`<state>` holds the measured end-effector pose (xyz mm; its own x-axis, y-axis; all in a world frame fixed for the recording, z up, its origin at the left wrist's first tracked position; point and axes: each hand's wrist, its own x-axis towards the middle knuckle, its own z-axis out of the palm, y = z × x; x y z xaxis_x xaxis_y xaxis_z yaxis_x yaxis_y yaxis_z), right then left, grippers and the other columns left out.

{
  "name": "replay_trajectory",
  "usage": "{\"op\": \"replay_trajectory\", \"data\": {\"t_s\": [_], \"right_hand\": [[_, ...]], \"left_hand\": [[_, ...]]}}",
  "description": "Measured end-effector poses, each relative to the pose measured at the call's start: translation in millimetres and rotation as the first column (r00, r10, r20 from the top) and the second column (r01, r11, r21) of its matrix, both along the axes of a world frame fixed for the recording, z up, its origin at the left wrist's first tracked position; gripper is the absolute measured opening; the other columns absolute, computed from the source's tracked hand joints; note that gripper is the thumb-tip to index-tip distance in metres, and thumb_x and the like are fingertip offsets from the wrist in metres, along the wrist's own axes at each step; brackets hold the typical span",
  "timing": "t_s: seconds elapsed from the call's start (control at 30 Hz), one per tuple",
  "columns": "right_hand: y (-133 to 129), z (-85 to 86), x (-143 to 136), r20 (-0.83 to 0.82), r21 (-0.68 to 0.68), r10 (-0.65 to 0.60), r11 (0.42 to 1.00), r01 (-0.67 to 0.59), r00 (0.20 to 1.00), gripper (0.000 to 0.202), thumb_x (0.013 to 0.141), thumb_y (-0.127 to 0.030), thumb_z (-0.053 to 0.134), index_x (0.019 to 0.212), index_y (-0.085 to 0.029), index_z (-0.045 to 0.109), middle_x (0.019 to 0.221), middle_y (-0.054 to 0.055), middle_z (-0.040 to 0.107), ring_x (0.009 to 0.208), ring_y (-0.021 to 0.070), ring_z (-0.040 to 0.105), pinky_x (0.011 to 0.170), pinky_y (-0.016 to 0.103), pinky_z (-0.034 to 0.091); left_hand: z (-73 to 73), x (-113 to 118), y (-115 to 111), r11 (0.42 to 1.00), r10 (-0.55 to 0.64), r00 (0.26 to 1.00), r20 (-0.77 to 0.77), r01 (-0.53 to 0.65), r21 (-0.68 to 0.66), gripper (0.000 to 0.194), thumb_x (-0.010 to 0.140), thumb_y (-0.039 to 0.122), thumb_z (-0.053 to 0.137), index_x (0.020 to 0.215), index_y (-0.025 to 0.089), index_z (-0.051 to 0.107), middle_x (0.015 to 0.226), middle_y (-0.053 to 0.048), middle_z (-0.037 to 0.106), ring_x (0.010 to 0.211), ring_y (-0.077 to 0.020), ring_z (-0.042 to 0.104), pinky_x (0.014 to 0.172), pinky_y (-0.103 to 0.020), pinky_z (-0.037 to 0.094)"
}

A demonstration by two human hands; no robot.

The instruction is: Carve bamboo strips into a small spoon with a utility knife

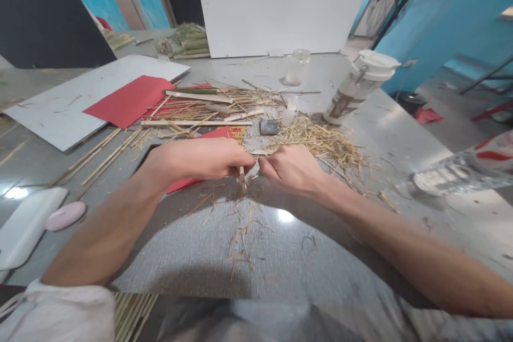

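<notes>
My left hand (204, 157) is closed around a thin pale strip of wood or bamboo (242, 180), whose end sticks out below the fingers. Close beside it, my right hand (292, 167) is curled shut, thumb toward the left hand. A small greenish bit shows under that thumb, but what the hand grips is mostly hidden. Thin straw shavings (241, 235) lie on the grey table (192, 262) below both hands. Under my left forearm and hand lies a red sheet (182, 185), partly covered. A yellow 3M packet (237, 132) is just beyond the left hand.
Straw stalks and sticks (224, 104) are piled behind my hands, with a loose straw heap (324, 141) to the right. A small dark block (269, 127), a glass jar (297, 64), a white-lidded container (358, 85) and a plastic bottle (449, 171) stand or lie around. A white board (48, 112) lies left.
</notes>
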<state>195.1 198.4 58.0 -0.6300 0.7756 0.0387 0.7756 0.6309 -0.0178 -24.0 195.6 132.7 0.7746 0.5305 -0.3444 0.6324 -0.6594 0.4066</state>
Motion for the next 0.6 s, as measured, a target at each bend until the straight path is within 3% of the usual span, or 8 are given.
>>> {"op": "replay_trajectory", "data": {"t_s": [0.17, 0.4, 0.6], "right_hand": [[0, 0.5, 0, 0.001, 0.007, 0.000, 1.000, 0.000, 1.000, 0.068, 0.111, -0.042, 0.026, 0.075, -0.017, 0.079, 0.071, 0.010, 0.072, 0.055, 0.0159, 0.039, 0.060, 0.037, 0.017], [-3, -9.8, -4, 0.054, -0.022, 0.015, 1.000, -0.014, 0.998, 0.063, 0.109, -0.043, 0.034, 0.072, -0.018, 0.078, 0.066, 0.009, 0.070, 0.051, 0.0151, 0.038, 0.060, 0.038, 0.014], [-2, 1.4, -3, 0.031, -0.020, -0.013, 1.000, 0.013, 0.999, 0.067, 0.110, -0.041, 0.028, 0.078, -0.017, 0.081, 0.073, 0.011, 0.074, 0.056, 0.0169, 0.046, 0.060, 0.037, 0.017]], "left_hand": [[-0.7, 1, 1, 1.000, 0.011, 1.000, -0.026, -0.010, 0.029, 0.024, 0.084, -0.003, 0.053, 0.078, 0.021, 0.056, 0.073, 0.003, 0.064, 0.064, -0.0150, 0.056, 0.063, -0.029, 0.035], [-1.3, -2, 2, 1.000, -0.005, 0.999, 0.031, 0.005, -0.015, 0.037, 0.080, -0.007, 0.049, 0.095, 0.019, 0.070, 0.092, -0.001, 0.077, 0.080, -0.0173, 0.067, 0.069, -0.027, 0.040], [-2.0, -1, 3, 0.999, -0.025, 0.999, 0.026, 0.024, 0.027, 0.025, 0.085, -0.003, 0.052, 0.081, 0.021, 0.060, 0.077, 0.002, 0.068, 0.066, -0.0157, 0.059, 0.064, -0.028, 0.038]]}}
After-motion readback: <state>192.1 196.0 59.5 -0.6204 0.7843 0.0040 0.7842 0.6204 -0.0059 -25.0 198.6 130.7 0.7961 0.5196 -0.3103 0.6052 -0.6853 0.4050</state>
